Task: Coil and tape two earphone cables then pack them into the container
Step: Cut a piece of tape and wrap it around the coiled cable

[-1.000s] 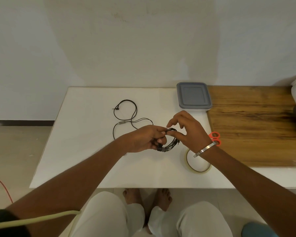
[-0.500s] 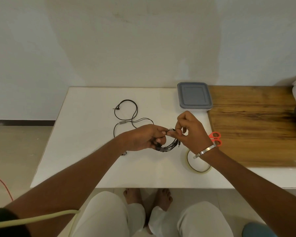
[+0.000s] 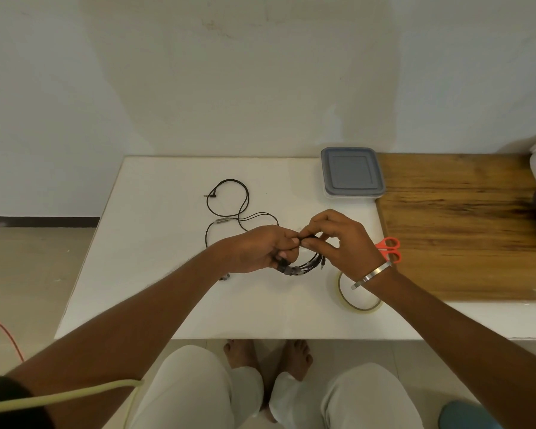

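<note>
1. A red cord (image 3: 3, 332) runs across the floor at the far left, off the table.
2. The white table (image 3: 155, 274) carries everything else; a brown wooden surface (image 3: 464, 224) lies over its right part.
3. A loose earphone cable (image 3: 229, 205) lies uncoiled on the white top, left of centre and toward the far side, its plug end pointing left.
4. The left hand (image 3: 260, 249) hovers above the middle of the table, fingers curled tight around the left side of a coiled earphone cable (image 3: 304, 264).
5. That coil hangs between both hands, its loops and small grey parts showing just below the knuckles; whether it touches the table cannot be told.
6. The right hand (image 3: 344, 243) pinches the coil's upper part with thumb and forefinger, the other fingers bent; a metal bangle (image 3: 372, 275) sits on the wrist.
7. A roll of clear tape (image 3: 358, 305) lies flat on the table under that wrist, on the near side.
8. Orange-handled scissors (image 3: 390, 249) show just right of the right hand, at the edge of the wood.
9. A lidded grey container (image 3: 351, 171) rests at the far edge, well apart from the hands.
</note>
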`<action>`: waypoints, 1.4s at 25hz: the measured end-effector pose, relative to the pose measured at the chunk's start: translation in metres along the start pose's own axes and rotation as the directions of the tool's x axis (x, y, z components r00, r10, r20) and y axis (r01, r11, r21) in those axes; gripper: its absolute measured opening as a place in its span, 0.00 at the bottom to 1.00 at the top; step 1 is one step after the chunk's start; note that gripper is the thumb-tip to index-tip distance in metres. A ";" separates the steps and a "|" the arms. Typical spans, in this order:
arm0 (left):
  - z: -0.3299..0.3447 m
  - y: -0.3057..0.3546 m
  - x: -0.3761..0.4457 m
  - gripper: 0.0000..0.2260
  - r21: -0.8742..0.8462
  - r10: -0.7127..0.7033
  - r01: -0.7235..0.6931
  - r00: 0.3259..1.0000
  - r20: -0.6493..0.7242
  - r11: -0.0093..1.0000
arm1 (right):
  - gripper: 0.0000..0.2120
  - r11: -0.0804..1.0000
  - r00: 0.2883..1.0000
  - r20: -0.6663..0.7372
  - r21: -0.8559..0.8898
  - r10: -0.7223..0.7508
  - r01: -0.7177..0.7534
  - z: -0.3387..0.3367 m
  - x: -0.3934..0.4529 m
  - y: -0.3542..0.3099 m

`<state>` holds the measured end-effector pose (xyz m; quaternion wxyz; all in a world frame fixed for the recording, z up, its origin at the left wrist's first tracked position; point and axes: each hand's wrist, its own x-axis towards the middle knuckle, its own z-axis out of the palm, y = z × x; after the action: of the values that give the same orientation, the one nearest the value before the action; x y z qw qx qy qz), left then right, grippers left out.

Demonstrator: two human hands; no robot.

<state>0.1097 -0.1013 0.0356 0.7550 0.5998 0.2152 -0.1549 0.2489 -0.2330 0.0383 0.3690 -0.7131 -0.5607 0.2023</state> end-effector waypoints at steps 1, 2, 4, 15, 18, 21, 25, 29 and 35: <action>0.000 0.000 0.000 0.10 0.016 0.008 -0.008 1.000 0.002 1.000 | 0.06 1.000 1.000 0.006 0.000 -0.009 0.009 0.000 0.000 0.000; 0.000 0.000 0.000 0.10 0.032 0.017 -0.017 1.000 0.004 0.999 | 0.06 1.000 1.000 0.016 -0.011 -0.020 0.020 -0.001 0.000 0.000; 0.002 0.001 -0.002 0.11 0.056 0.030 -0.030 1.000 0.003 0.998 | 0.06 0.998 0.998 0.041 -0.045 -0.046 0.048 -0.002 -0.001 0.000; 0.002 -0.001 -0.004 0.15 0.277 -0.002 0.029 0.995 -0.097 0.961 | 0.08 0.983 0.970 0.245 -0.180 0.007 0.039 -0.005 0.001 0.001; 0.004 -0.001 -0.005 0.16 0.336 -0.001 0.035 0.995 -0.101 0.941 | 0.09 0.984 0.929 0.350 -0.169 0.118 -0.062 -0.007 0.003 0.000; 0.006 -0.002 -0.005 0.14 0.330 0.003 0.036 0.993 -0.115 0.943 | 0.10 0.972 0.856 0.464 -0.167 0.228 -0.168 -0.010 0.004 -0.001; 0.011 0.004 -0.006 0.11 0.313 0.012 0.033 0.990 -0.140 0.949 | 0.09 0.939 0.798 0.502 -0.102 0.334 -0.329 -0.012 0.006 -0.005; 0.013 0.009 -0.005 0.11 0.291 0.008 0.040 0.987 -0.162 0.956 | 0.07 0.910 0.803 0.471 0.001 0.366 -0.415 -0.009 0.006 -0.003; 0.009 0.007 -0.002 0.06 0.234 -0.007 0.047 0.986 -0.168 0.971 | 0.03 0.980 0.942 0.271 -0.022 0.198 -0.199 -0.004 0.000 0.005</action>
<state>0.1125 -0.1082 0.0447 0.6552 0.6934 0.2655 -0.1392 0.2547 -0.2344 0.0374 0.2684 -0.7303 -0.5308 0.3360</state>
